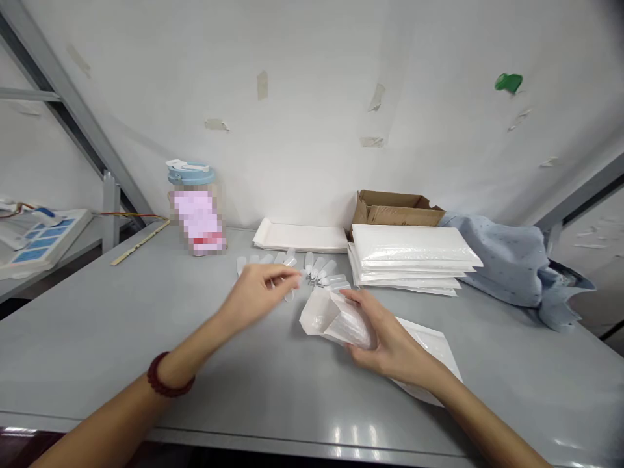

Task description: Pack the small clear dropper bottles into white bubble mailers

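My right hand [385,338] grips a white bubble mailer [344,318], squeezed so that its mouth gapes toward the left. Beyond the mailer, my left hand [260,292] hovers with thumb and fingers pinched together; what they hold, if anything, I cannot make out. Frosted, translucent paddle-shaped plastic pieces [319,266] lie fanned out on the grey table just past both hands, with several more partly hidden behind my left hand. A second white bubble mailer [431,348] lies flat beneath my right forearm, which covers part of it.
Stacked bubble mailers [414,247] stand at back right before an open cardboard box [397,208]. A long white mailer [305,235] lies near the wall. Light blue cloth [502,260] is bunched at right. At back left are a blue-lidded container [190,174] and a yellowish strip [141,242].
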A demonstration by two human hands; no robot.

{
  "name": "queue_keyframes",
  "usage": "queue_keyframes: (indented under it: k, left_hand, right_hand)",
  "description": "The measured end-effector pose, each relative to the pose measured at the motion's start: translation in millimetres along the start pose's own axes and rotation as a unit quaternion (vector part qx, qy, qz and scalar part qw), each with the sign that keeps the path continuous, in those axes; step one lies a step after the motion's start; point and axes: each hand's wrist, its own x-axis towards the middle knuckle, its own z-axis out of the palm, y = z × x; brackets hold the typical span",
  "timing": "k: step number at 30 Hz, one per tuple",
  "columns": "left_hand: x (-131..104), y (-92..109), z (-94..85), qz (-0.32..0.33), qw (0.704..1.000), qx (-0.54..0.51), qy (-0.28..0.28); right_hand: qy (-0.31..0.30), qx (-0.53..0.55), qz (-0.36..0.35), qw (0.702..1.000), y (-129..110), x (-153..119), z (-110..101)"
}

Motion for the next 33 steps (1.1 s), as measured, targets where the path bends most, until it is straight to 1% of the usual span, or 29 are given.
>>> queue_keyframes:
  k: [1, 3, 4, 7, 9, 11, 12, 15, 17, 18, 19, 20, 21, 22, 23, 24, 25, 27, 29, 31, 33]
  left_hand:
    - [6, -5, -10.9, -0.034, 0.999, 0.025, 0.008]
    - [16, -19, -28.0, -0.078, 0.99, 0.113, -0.015]
    - [19, -27, -33.5, -0.098, 0.981, 0.162, -0.038]
    - [23, -47, -39.4, -0.136, 0.953, 0.249, -0.104]
    - [21, -51, -40.7, -0.137, 0.945, 0.268, -0.126]
    - [18, -46, -44.9, -0.135, 0.945, 0.26, -0.145]
    - [17, -41, -48.0, -0.136, 0.949, 0.236, -0.159]
    - [13, -21, -54.2, -0.122, 0.96, 0.096, -0.232]
    - [9, -8, -50.1, -0.095, 0.952, 0.027, -0.29]
    - [7, -3, -44.8, -0.074, 0.946, 0.016, -0.314]
    - [4, 1, -37.6, -0.044, 0.943, 0.022, -0.329]
    - [1, 5, -29.2, -0.004, 0.942, 0.045, -0.332]
    - [-3, 7, -19.9, 0.048, 0.944, 0.082, -0.317]
    - [-7, 9, -10.6, 0.107, 0.942, 0.13, -0.291]
    - [-11, 10, -1.7, 0.16, 0.934, 0.178, -0.264]
    - [-14, 10, 6.4, 0.198, 0.925, 0.212, -0.247]
    - [-18, 9, 13.4, 0.226, 0.918, 0.223, -0.238]
    - [-23, 6, 23.7, 0.247, 0.918, 0.189, -0.248]
    - [-24, 3, 29.3, 0.24, 0.921, 0.122, -0.282]
    - [-23, 2, 30.1, 0.221, 0.918, 0.066, -0.323]
    - [-20, 5, 25.3, 0.199, 0.913, 0.021, -0.356]
  right_hand:
    - [0.001, -0.004, 0.0, 1.0, 0, 0, 0]
    - [-0.003, -0.012, 0.0, 1.0, 1, 0, 1]
    - [-0.006, -0.016, 0.0, 1.0, 1, 0, 1]
    - [-0.01, -0.028, -0.001, 1.0, 1, 0, 3]
    - [-0.006, -0.034, 0.003, 0.999, 1, 0, 2]
    - [-0.006, -0.034, 0.009, 0.999, 1, 0, 2]
    - [-0.009, -0.033, 0.012, 0.999, 1, 0, 1]
    - [-0.018, -0.03, 0.006, 0.999, -1, 0, 3]
    - [-0.021, -0.029, -0.007, 0.999, -3, 1, 7]
    - [-0.022, -0.029, -0.014, 0.999, -5, 1, 9]
    - [-0.022, -0.029, -0.021, 0.999, -7, 2, 11]
    - [-0.024, -0.03, -0.025, 0.999, -10, 2, 13]
    - [-0.027, -0.032, -0.028, 0.999, -13, 3, 15]
    - [-0.03, -0.035, -0.03, 0.998, -15, 4, 16]
    - [-0.033, -0.037, -0.031, 0.998, -18, 4, 18]
    - [-0.035, -0.037, -0.031, 0.998, -19, 5, 19]
    - [-0.036, -0.036, -0.032, 0.998, -21, 5, 20]
    - [-0.034, -0.033, -0.036, 0.998, -21, 6, 22]
    - [-0.032, -0.033, -0.042, 0.998, -20, 5, 23]
    - [-0.034, -0.036, -0.045, 0.998, -19, 5, 24]
    - [-0.037, -0.037, -0.044, 0.998, -18, 4, 23]
